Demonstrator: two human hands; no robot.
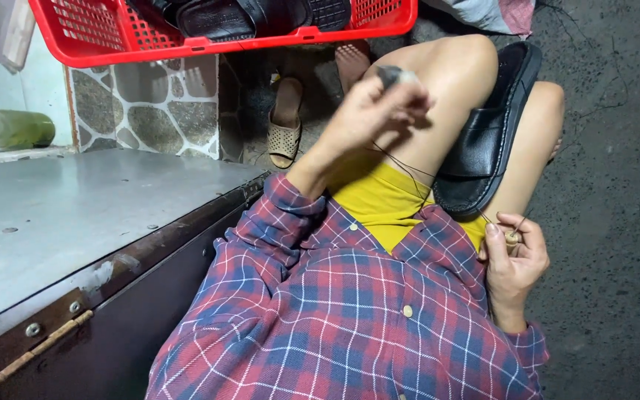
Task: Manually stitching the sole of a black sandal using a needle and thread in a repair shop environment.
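Around the Work

A red basket [98,41] holding dark shoes [216,16] hangs at the top, above a stone-patterned wall [150,107]. A grey metal counter [61,215] fills the left, with a green bottle [9,130] lying behind it. A tan sandal [285,126] rests on the dark floor [616,222].

red-blue plaid shirt [335,318], yellow shorts [383,204], bare legs.

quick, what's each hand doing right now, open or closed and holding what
Left hand: closed on a small grey object, too blurred to identify.
Right hand: closed on a small wooden-handled tool, by the black sandal.
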